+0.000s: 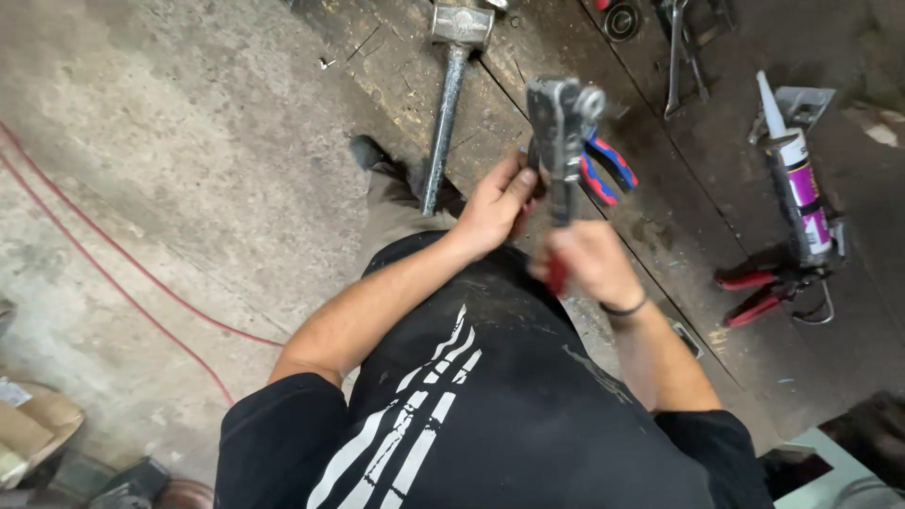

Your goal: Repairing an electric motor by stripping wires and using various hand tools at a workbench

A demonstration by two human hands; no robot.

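Two hands grip a ratchet wrench [563,141] upright above the bench [660,217]: right hand [592,262] fingers wrapped round its red handle, left hand [495,203] fingers pinching below its head; work unfinished.

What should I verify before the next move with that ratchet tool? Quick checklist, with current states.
1. Right hand wrapped on the red handle of the ratchet tool: ok.
2. Left hand steadying the tool below its head: ok, thumb on the shaft.
3. Tool head free of the blue-and-red pliers behind it: cannot tell, they overlap in view.
4. Sledgehammer apart from both hands: ok, lying on the dark bench.
5. Caulking gun out of the way: ok, off to the right.
6. Sharp view of the grip: not ok, right hand blurred.
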